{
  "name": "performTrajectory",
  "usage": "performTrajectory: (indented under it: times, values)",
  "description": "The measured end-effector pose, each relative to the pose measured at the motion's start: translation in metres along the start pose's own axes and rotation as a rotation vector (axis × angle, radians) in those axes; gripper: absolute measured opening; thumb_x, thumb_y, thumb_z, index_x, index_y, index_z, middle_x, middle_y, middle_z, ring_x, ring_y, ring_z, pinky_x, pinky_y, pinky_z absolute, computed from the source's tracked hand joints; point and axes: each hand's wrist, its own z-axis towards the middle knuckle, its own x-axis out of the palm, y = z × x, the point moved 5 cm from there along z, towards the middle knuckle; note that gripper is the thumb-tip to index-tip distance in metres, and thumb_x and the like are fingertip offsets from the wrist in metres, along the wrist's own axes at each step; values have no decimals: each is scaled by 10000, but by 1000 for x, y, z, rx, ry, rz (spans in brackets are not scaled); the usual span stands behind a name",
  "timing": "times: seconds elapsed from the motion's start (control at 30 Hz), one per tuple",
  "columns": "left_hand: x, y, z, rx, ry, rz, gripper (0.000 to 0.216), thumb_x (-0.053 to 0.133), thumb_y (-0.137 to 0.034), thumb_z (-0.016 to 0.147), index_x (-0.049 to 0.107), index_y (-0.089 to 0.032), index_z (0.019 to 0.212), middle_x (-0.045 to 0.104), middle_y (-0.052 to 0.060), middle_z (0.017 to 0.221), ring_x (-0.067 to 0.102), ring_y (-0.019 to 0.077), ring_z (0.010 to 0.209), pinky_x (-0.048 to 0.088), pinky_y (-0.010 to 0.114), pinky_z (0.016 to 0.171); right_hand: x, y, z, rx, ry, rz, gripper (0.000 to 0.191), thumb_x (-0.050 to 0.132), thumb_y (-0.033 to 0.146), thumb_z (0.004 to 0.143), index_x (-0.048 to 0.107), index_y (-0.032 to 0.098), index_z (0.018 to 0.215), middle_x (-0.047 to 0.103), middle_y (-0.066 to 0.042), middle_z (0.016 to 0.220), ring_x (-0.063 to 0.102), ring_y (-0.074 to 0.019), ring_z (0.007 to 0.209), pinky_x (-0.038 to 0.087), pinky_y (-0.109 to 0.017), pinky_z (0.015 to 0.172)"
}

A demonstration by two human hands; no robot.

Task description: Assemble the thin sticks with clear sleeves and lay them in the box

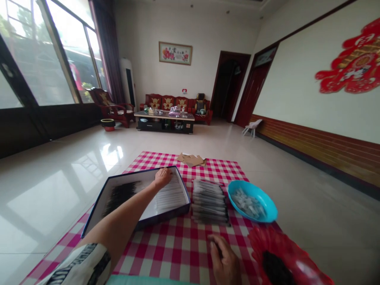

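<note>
On the pink gingham cloth (166, 237) sits an open navy box (135, 177), angled near the left edge and packed with white strips (170, 196) lying crosswise, dark tufted ends pointing left. The left hand (162, 178) rests on them by the box's far rim, fingers together, beside a stack of packets (209, 202) and a blue bowl (252, 190). The right hand (224, 259) sits near the cloth's near edge by a red dish (276, 245), fingers slightly curled, can't tell if they're pinching anything.

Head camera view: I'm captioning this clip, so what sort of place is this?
It looks like the living room of a home. A red wooden sofa stands behind a low coffee table, a framed floral picture hangs above, and a large red paper wall decoration is on the right.
</note>
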Motion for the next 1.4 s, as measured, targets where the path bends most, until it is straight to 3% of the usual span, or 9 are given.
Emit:
performTrajectory:
  times: [0.13, 0.27, 0.4, 0.5, 0.63, 0.83, 1.1, 1.27, 1.4]
  values:
    - [-19, -23, -18, 109, -88, -48, 272, 410, -277, 916, 658, -171, 953, 628, 88, 984, 578, 215, 951, 433, 313, 819, -4, 5, 1, 41, -9, 10, 219, 564, 372, 731, 714, 242, 826, 738, -62, 856, 677, -257, 821, 541, -340, 743]
    - [-27, -73, -74, 339, -165, -115, 321, 327, -294, 945, 599, -210, 1094, 592, 59, 1083, 515, 181, 1027, 368, 284, 912, -8, -3, -1, 112, -86, 86, 267, 587, 411, 727, 701, 217, 869, 730, -80, 881, 667, -260, 849, 526, -357, 778]
    - [6, -123, -151, 732, -83, -155, 268, 347, -234, 927, 613, -211, 945, 598, 37, 919, 519, 161, 861, 407, 270, 824, -11, -8, -2, 125, -122, 130, 315, 565, 410, 751, 675, 190, 947, 715, -95, 950, 656, -255, 901, 513, -366, 804]
    - [43, -137, -181, 817, -20, -114, 204, 399, -145, 872, 594, -185, 828, 577, 52, 857, 511, 170, 783, 434, 283, 755, -12, -7, 0, 125, -111, 101, 302, 561, 395, 749, 680, 190, 936, 719, -93, 947, 656, -256, 901, 507, -373, 811]
    - [71, -135, -188, 793, -14, 17, 162, 431, -110, 831, 564, -161, 909, 547, 90, 996, 495, 208, 889, 457, 306, 748, -13, -4, 2, 94, -122, 82, 268, 564, 368, 729, 692, 197, 891, 726, -84, 916, 658, -253, 880, 507, -365, 811]
    - [69, -130, -195, 817, -10, 34, 152, 398, -149, 883, 532, -193, 941, 538, 52, 906, 477, 189, 841, 458, 301, 737, -15, -8, 1, 72, -169, 74, 280, 510, 368, 790, 657, 183, 940, 709, -98, 952, 649, -244, 902, 509, -356, 807]
    - [94, -134, -184, 642, -4, 16, 96, 465, -240, 872, 551, -202, 854, 538, 49, 901, 493, 207, 865, 439, 264, 608, -30, -11, 2, -72, -349, -55, 349, 426, 360, 846, 565, 154, 1090, 618, -159, 1096, 573, -265, 1034, 467, -425, 863]
    - [85, -124, -192, 645, -106, -46, 126, 433, -151, 873, 537, -195, 816, 541, 38, 853, 495, 185, 805, 401, 267, 626, -33, -20, 3, 9, -365, -110, 449, 452, 461, 819, 582, 128, 1091, 620, -192, 1119, 579, -301, 1043, 460, -444, 869]
    - [72, -108, -201, 651, -202, -95, 122, 428, -144, 879, 517, -196, 813, 545, 26, 826, 486, 181, 771, 394, 294, 688, -31, -16, 3, 105, -289, -43, 476, 464, 536, 810, 663, 151, 1006, 691, -164, 1028, 634, -288, 959, 505, -392, 813]
